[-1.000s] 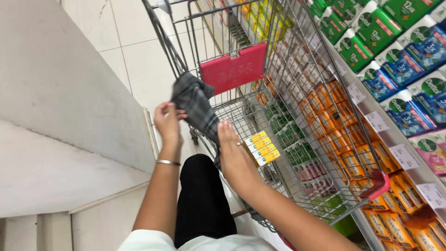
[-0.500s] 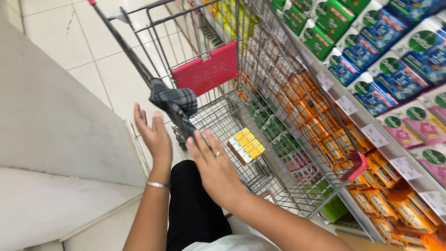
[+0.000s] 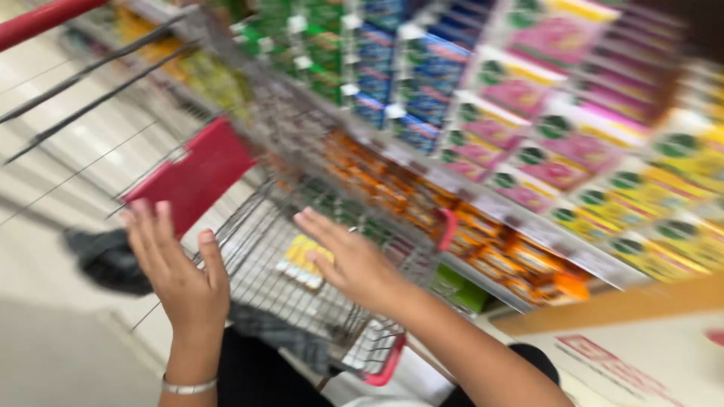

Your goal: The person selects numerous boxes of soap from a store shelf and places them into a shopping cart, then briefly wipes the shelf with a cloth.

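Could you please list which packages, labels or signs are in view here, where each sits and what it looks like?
Small yellow rectangular packet: inside the wire cart, between both hands.
Orange packets: lower shelf, right of cart.
Pink-and-green boxes: upper shelf, right.
Blue boxes: upper shelf, centre.
White shelf-edge tags: small squares, blurred.

A red child-seat flap (image 3: 192, 175) on the grey wire trolley (image 3: 302, 301), a yellow packet (image 3: 303, 261) inside, dark checked cloth (image 3: 105, 260) beside.

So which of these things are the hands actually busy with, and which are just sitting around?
In hand:
- left hand, open, by the dark checked cloth draped on the cart's edge
- right hand, open, over the wire shopping cart
- yellow packet in the cart, nearest the right hand

Just around:
- red child-seat flap
- shelves of boxed goods
- tiled floor
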